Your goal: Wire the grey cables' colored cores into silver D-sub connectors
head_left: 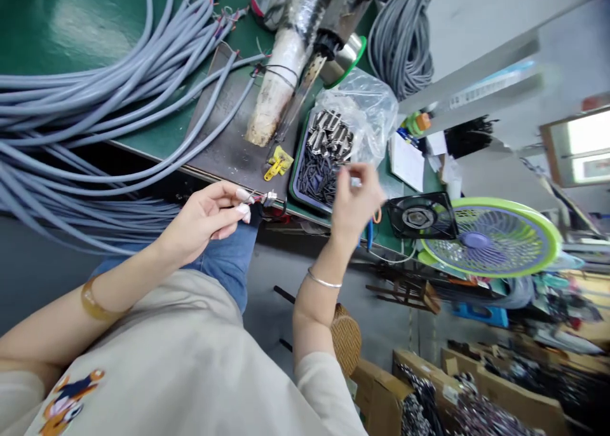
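My left hand (pixel 214 215) is closed in a pinch at the bench edge. Its thumb and fingertips grip thin coloured wires that lead to a small metal-and-white connector (pixel 269 198). My right hand (pixel 357 197), slightly blurred, has its fingers curled over the near right side of a parts tray (pixel 312 201). Whatever those fingers hold, if anything, cannot be made out. In the tray lie many shiny metal connector shells (pixel 333 131) at the back and dark slender sleeves (pixel 317 175) in front. A yellow clip-like piece (pixel 276 164) rests on the dark board left of the tray.
Grey cables (pixel 119 99) cover the bench's left side and hang over its edge. A wrapped tube-like stand (pixel 281 74) and solder-like spool (pixel 345 61) stand behind. Right of the tray are a plastic bag (pixel 366 112), a black fan (pixel 419 217) and a green-purple fan (pixel 495 239).
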A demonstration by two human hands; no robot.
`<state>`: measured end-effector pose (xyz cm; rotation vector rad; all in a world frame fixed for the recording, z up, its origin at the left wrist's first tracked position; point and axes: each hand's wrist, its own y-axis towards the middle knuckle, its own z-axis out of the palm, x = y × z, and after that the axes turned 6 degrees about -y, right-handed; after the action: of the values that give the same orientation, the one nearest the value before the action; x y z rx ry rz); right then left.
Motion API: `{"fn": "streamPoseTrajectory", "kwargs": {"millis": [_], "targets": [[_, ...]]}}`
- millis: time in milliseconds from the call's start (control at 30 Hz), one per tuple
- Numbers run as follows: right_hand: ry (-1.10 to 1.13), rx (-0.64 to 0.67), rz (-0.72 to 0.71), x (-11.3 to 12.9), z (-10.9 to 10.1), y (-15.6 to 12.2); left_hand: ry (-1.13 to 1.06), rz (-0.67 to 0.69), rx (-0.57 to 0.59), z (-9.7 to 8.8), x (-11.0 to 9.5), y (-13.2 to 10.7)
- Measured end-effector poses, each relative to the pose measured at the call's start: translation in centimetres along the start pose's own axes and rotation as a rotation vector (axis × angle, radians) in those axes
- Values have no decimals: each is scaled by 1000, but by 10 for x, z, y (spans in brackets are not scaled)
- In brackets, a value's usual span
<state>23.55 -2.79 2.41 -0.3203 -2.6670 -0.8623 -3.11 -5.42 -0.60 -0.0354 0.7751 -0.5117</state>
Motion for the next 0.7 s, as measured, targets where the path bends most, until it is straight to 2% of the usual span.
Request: {"fn": "streamPoseTrajectory", "kwargs": {"millis": [67, 100, 167, 233, 333, 467, 700], "targets": [[162, -156, 13, 16, -19, -18, 19, 28, -5, 2, 1, 4], [241, -173, 12, 26, -28, -28, 43, 45, -2, 3, 1, 5], [377, -92, -22, 47, -44, -47, 120, 90, -2, 4, 3, 7], [468, 110, -37, 64, -50, -64, 216, 141, -6, 6, 4, 7], [497, 253, -3, 78, -42, -77, 336, 199, -1, 7, 6, 5], [475, 312, -16, 80, -28, -76, 429, 217, 16, 6, 6, 3], [418, 356, -83, 81, -29, -72, 491, 245, 39, 5, 7, 1]]}}
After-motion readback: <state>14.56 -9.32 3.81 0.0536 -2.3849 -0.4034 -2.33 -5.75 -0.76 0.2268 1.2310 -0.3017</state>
